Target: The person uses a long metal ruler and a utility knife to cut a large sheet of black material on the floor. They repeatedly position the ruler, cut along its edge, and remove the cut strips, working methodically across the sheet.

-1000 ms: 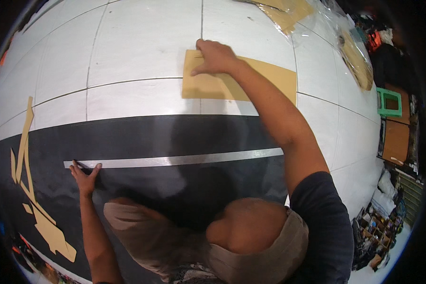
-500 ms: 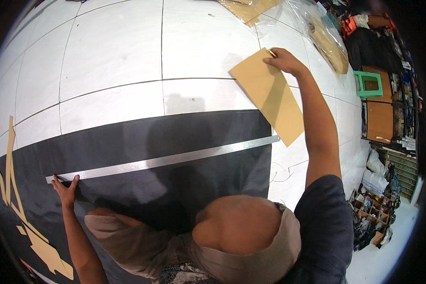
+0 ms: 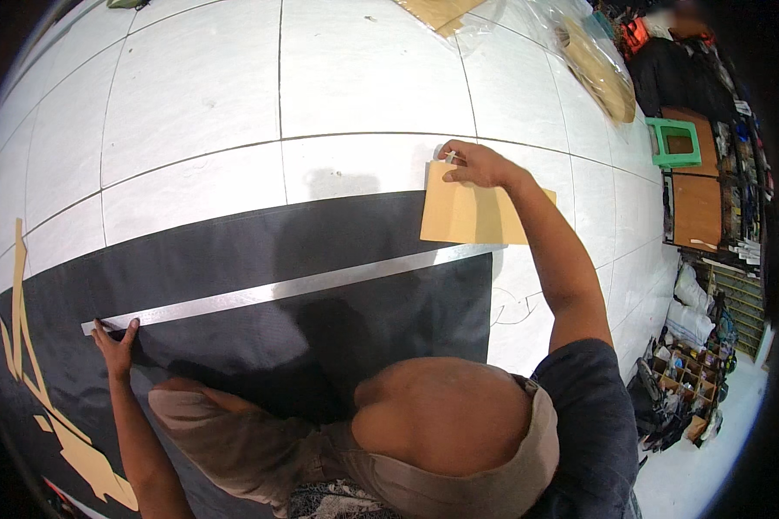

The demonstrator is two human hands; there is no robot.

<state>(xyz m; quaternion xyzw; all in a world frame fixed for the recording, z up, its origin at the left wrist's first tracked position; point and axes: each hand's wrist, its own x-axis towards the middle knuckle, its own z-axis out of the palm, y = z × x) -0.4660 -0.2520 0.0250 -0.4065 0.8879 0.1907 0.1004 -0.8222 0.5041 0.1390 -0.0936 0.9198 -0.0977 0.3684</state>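
Note:
A long silver metal ruler (image 3: 268,294) lies slanting across a large sheet of black material (image 3: 355,225). My left hand (image 3: 115,348) rests at the ruler's left end, thumb and fingers spread and pressing down on it. Over the right end of the ruler, my right hand (image 3: 476,164) holds a tan cardboard piece (image 3: 472,212) near its upper edge. The card's lower edge runs close along the ruler, and its right part passes behind my forearm. Something small and pale shows between the right fingers; its kind cannot be made out.
Narrow tan offcuts (image 3: 86,458) lie on the black sheet at left. White floor tiles (image 3: 190,86) extend beyond it. Clear plastic bags with tan card (image 3: 593,73) lie at the far right, near a green stool (image 3: 677,143) and a compartment box (image 3: 688,376).
My right hand has moved toward me and to the left, turning the cardboard so its lower edge comes level beside the ruler. My left hand stays on the ruler.

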